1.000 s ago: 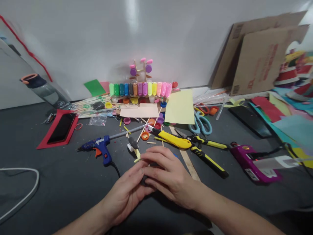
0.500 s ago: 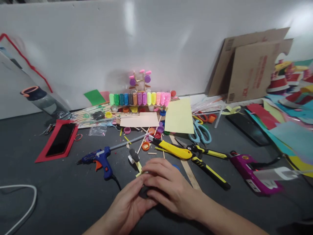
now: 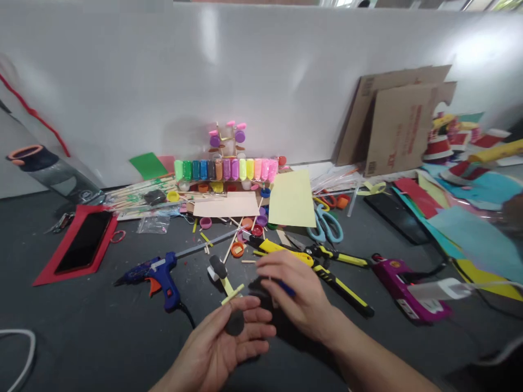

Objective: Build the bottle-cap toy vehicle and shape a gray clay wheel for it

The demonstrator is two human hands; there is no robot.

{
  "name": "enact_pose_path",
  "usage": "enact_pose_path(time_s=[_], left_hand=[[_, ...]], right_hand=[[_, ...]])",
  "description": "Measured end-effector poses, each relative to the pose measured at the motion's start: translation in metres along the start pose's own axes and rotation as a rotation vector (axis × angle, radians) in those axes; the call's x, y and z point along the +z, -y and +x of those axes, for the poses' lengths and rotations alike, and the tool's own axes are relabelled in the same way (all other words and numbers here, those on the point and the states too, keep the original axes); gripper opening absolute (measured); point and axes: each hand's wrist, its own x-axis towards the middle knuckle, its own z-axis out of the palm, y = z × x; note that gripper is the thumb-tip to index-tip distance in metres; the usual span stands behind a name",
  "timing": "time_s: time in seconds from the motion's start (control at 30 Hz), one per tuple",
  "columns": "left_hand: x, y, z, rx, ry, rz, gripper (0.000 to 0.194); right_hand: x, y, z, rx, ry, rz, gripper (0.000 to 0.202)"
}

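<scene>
Our left hand [image 3: 226, 348] sits open under the dark disc [image 3: 235, 324], right hand [image 3: 300, 291] beside it, grip unclear; tilting might dump it.

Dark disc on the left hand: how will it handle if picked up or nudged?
Probably light: the dark disc looks small against the open left hand it rests on. Its round outline suggests it could roll if stood on edge. Its dull surface might mean soft, dentable material, but the picture can't confirm that.
</scene>
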Motion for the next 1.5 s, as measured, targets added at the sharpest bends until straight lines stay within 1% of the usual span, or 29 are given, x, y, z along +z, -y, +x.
enact_pose_path(time_s=[0.03, 0.1, 0.17, 0.2, 0.27, 0.33, 0.4, 0.47, 0.6, 0.67, 0.73, 0.83, 0.9, 0.97, 1.17, 1.33, 1.5], left_hand=[[0.003, -0.001, -0.001, -0.001, -0.001, 0.013, 0.032], [0.009, -0.002, -0.005, 0.005, -0.011, 0.062, 0.027], [0.014, -0.002, -0.008, 0.003, -0.002, 0.112, 0.023], [0.015, -0.001, -0.008, 0.001, 0.006, 0.131, 0.024], [0.016, 0.0, -0.007, -0.006, 0.018, 0.154, 0.028], [0.014, 0.002, -0.005, -0.009, 0.02, 0.168, 0.032], [0.011, 0.002, -0.002, -0.017, 0.018, 0.187, 0.029], [0.01, 0.002, -0.001, -0.028, 0.017, 0.21, 0.026], [0.012, 0.003, -0.002, -0.046, 0.023, 0.226, 0.03], [0.013, 0.004, -0.002, -0.05, 0.025, 0.229, 0.036], [0.013, 0.005, -0.003, -0.051, 0.019, 0.234, 0.037], [0.011, 0.005, -0.002, -0.044, 0.006, 0.249, 0.033], [0.01, 0.005, -0.002, -0.045, 0.002, 0.257, 0.031], [0.009, 0.005, -0.001, -0.055, -0.002, 0.26, 0.029], [0.009, 0.006, -0.001, -0.06, -0.023, 0.253, 0.032], [0.01, 0.007, -0.003, -0.083, -0.011, 0.296, 0.025], [0.011, 0.007, -0.002, -0.081, -0.028, 0.29, 0.02]], right_hand=[[-0.003, -0.007, 0.0, 0.029, -0.03, -0.044, 0.011], [-0.011, -0.021, 0.001, 0.098, -0.08, -0.135, 0.012], [-0.022, -0.029, 0.003, 0.183, -0.09, -0.234, 0.013], [-0.027, -0.031, 0.005, 0.218, -0.072, -0.278, 0.014], [-0.037, -0.032, 0.008, 0.276, 0.017, -0.357, 0.015], [-0.043, -0.03, 0.013, 0.314, 0.175, -0.425, 0.015], [-0.044, -0.03, 0.02, 0.347, 0.349, -0.495, 0.021], [-0.04, -0.035, 0.031, 0.387, 0.488, -0.571, 0.028], [-0.026, -0.055, 0.056, 0.462, 0.644, -0.719, 0.033], [-0.02, -0.067, 0.065, 0.483, 0.692, -0.783, 0.034], [-0.016, -0.078, 0.071, 0.496, 0.724, -0.837, 0.035], [-0.015, -0.088, 0.072, 0.507, 0.753, -0.9, 0.037], [-0.016, -0.089, 0.072, 0.508, 0.762, -0.927, 0.036], [-0.017, -0.086, 0.073, 0.498, 0.764, -0.939, 0.036], [-0.017, -0.078, 0.078, 0.464, 0.768, -0.917, 0.036], [-0.013, -0.088, 0.074, 0.489, 0.721, -0.888, 0.036], [-0.016, -0.09, 0.069, 0.494, 0.638, -0.752, 0.035]])
